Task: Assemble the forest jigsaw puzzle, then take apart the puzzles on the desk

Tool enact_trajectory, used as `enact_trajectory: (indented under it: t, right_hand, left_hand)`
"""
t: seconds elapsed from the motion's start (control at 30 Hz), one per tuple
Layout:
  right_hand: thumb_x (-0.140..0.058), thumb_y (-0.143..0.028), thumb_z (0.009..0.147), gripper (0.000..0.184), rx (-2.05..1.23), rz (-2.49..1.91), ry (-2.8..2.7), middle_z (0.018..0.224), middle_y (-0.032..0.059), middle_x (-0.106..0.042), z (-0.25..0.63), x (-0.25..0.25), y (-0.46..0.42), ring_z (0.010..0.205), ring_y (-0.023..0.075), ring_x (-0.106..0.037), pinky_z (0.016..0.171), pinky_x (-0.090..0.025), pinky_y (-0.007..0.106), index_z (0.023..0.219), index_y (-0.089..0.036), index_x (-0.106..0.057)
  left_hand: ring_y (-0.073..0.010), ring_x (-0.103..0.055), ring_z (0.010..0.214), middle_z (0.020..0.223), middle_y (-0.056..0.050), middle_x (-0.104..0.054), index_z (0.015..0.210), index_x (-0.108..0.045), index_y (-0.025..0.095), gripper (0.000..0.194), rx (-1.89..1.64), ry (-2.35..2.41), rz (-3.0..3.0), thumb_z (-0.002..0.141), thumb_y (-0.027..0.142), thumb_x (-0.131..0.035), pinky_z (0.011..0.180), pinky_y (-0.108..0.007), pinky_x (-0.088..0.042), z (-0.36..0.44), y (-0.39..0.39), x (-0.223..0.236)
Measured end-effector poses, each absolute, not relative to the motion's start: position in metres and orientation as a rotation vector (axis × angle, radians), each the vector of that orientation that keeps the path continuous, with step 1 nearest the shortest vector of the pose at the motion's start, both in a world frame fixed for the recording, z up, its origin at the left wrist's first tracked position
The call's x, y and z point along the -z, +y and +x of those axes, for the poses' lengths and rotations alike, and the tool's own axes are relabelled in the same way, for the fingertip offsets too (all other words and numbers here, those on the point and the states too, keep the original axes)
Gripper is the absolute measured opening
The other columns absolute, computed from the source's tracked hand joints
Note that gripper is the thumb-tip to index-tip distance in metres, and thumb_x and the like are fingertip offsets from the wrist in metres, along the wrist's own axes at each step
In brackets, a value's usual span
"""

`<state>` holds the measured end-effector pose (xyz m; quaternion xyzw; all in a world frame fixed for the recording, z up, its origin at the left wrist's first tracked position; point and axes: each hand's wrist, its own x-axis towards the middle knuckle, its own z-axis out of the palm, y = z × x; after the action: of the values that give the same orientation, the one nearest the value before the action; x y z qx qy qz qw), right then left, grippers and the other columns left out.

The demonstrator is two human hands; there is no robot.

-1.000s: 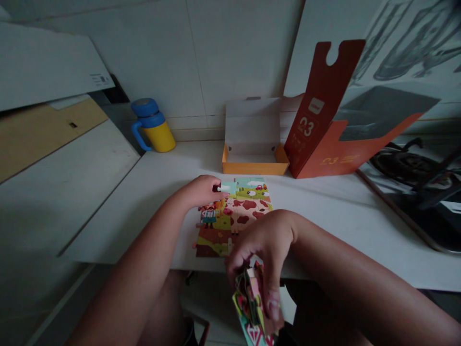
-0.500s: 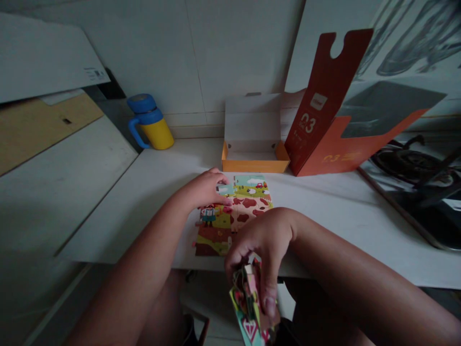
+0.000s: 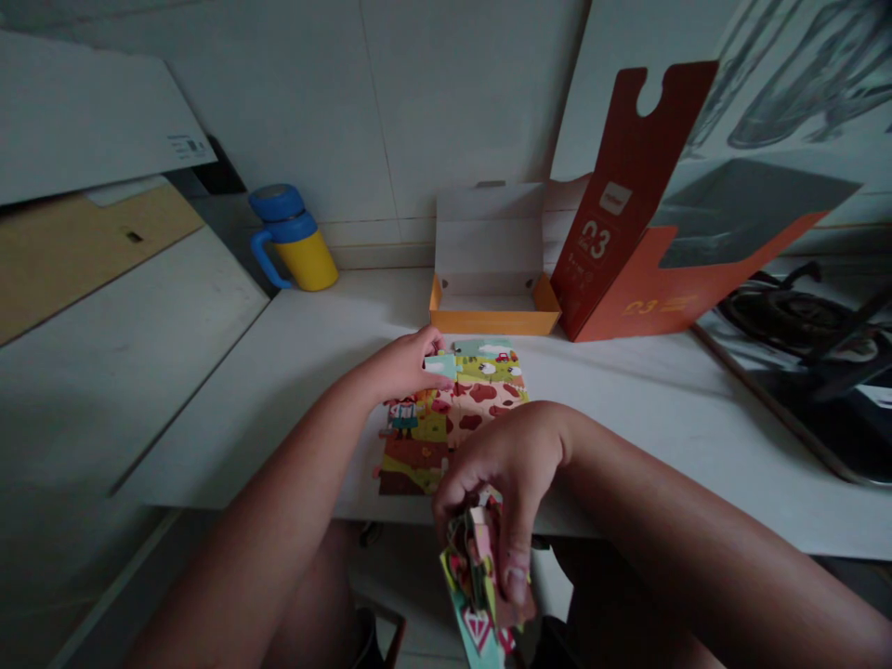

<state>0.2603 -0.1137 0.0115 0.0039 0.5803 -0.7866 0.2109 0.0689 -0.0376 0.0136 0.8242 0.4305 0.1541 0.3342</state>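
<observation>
My left hand [image 3: 411, 363] grips a light-blue jigsaw puzzle piece [image 3: 440, 365] between thumb and fingers, at the upper left of the partly joined puzzle [image 3: 480, 395]. The puzzle lies flat on the white table and shows a spotted cow, sheep, a red vehicle and a figure in blue. Whether the held piece touches its neighbours I cannot tell. Closer to me, my right hand [image 3: 502, 465] is closed around a stack of puzzle pieces [image 3: 480, 581], held beyond the table's front edge. My right hand and wrist hide the puzzle's lower right part.
Behind the puzzle stands an open orange box [image 3: 494, 321] with its lid raised. A tall red-orange carton [image 3: 627, 269] leans beside it. At the back left is a blue and yellow mug [image 3: 299, 243]; a black tray-like object [image 3: 829, 372] lies at right. White panels [image 3: 90, 111] border the left side.
My left hand has shifted slightly right and up with the light-blue piece, closer to the puzzle's top row. My right hand stays nearly in place with its stack.
</observation>
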Motion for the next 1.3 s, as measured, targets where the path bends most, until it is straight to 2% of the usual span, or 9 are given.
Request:
enact_trajectory:
  t: [0.1,0.23,0.33,0.43,0.53,0.67,0.8,1.07,1.3]
  right_hand:
    - [-0.102,-0.019,0.06,0.063,2.199,0.001,1.585,0.107,-0.0012,-0.077,0.258,-0.013,-0.114,0.098,0.0155,-0.073,0.09,-0.06,0.024,0.115,-0.019,-0.072]
    - [-0.102,-0.019,0.058,0.062,2.292,0.079,1.594,0.101,0.0001,-0.076,0.267,-0.026,-0.113,0.09,0.0163,-0.074,0.084,-0.062,0.027,0.111,-0.016,-0.07]
    - [-0.098,-0.025,0.068,0.052,2.414,0.262,1.761,0.094,0.0011,-0.075,0.294,-0.044,-0.108,0.081,0.0146,-0.074,0.075,-0.062,0.026,0.108,-0.014,-0.066]
    - [-0.093,-0.024,0.077,0.043,2.536,0.455,1.987,0.094,0.0022,-0.077,0.325,-0.06,-0.099,0.082,0.0139,-0.075,0.074,-0.059,0.023,0.108,-0.014,-0.064]
    - [-0.092,-0.025,0.078,0.044,2.476,0.615,2.114,0.097,0.0025,-0.077,0.34,-0.064,-0.092,0.083,0.0138,-0.074,0.075,-0.058,0.024,0.111,-0.015,-0.065]
    - [-0.093,-0.034,0.077,0.051,2.271,0.718,2.176,0.103,0.0046,-0.078,0.334,-0.054,-0.087,0.09,0.0163,-0.073,0.083,-0.057,0.028,0.117,-0.014,-0.069]
    - [-0.092,-0.036,0.078,0.054,2.159,0.751,2.194,0.108,0.0058,-0.078,0.326,-0.048,-0.086,0.093,0.0175,-0.074,0.086,-0.057,0.03,0.122,-0.014,-0.069]
    - [-0.091,-0.035,0.08,0.048,2.353,0.778,2.12,0.099,0.0036,-0.078,0.328,-0.051,-0.088,0.086,0.0174,-0.074,0.077,-0.058,0.031,0.116,-0.017,-0.066]
    - [-0.092,-0.033,0.077,0.048,2.321,0.789,2.155,0.103,0.0037,-0.077,0.322,-0.051,-0.091,0.09,0.0172,-0.073,0.083,-0.056,0.031,0.115,-0.017,-0.068]
  left_hand:
    - [-0.0267,-0.069,0.11,0.12,-0.009,-0.074,0.116,-0.063,0.022,0.048,-0.4,1.073,2.086,0.076,0.037,-0.085,0.092,-0.036,-0.05,0.07,-0.036,-0.011]
    - [-0.0236,-0.07,0.095,0.106,-0.007,-0.076,0.11,-0.068,0.02,0.037,-0.412,1.064,2.087,0.083,0.043,-0.078,0.083,-0.034,-0.051,0.072,-0.035,-0.009]
    - [-0.0214,-0.069,0.089,0.1,-0.005,-0.076,0.104,-0.069,0.019,0.033,-0.446,1.053,2.04,0.083,0.044,-0.077,0.079,-0.031,-0.051,0.073,-0.034,-0.008]
    - [-0.0194,-0.067,0.081,0.095,-0.003,-0.076,0.101,-0.07,0.019,0.031,-0.421,1.091,2.017,0.083,0.043,-0.076,0.071,-0.029,-0.049,0.074,-0.034,-0.009]
    - [-0.0187,-0.067,0.078,0.094,-0.004,-0.077,0.1,-0.069,0.019,0.027,-0.42,1.111,1.99,0.083,0.039,-0.076,0.067,-0.028,-0.048,0.075,-0.036,-0.01]
    - [-0.0202,-0.071,0.088,0.104,-0.006,-0.079,0.1,-0.068,0.019,0.023,-0.473,1.055,1.907,0.084,0.032,-0.075,0.077,-0.031,-0.052,0.076,-0.038,-0.011]
    - [-0.0209,-0.071,0.094,0.104,-0.006,-0.078,0.098,-0.067,0.019,0.02,-0.5,1.007,1.918,0.081,0.027,-0.076,0.084,-0.033,-0.053,0.073,-0.037,-0.011]
    - [-0.0194,-0.07,0.089,0.104,-0.006,-0.077,0.104,-0.066,0.02,0.028,-0.566,0.98,1.832,0.089,0.044,-0.073,0.079,-0.031,-0.053,0.071,-0.042,-0.017]
    - [-0.0188,-0.066,0.087,0.096,-0.002,-0.072,0.106,-0.063,0.022,0.03,-0.591,1.018,1.896,0.099,0.051,-0.059,0.076,-0.029,-0.051,0.07,-0.043,-0.021]
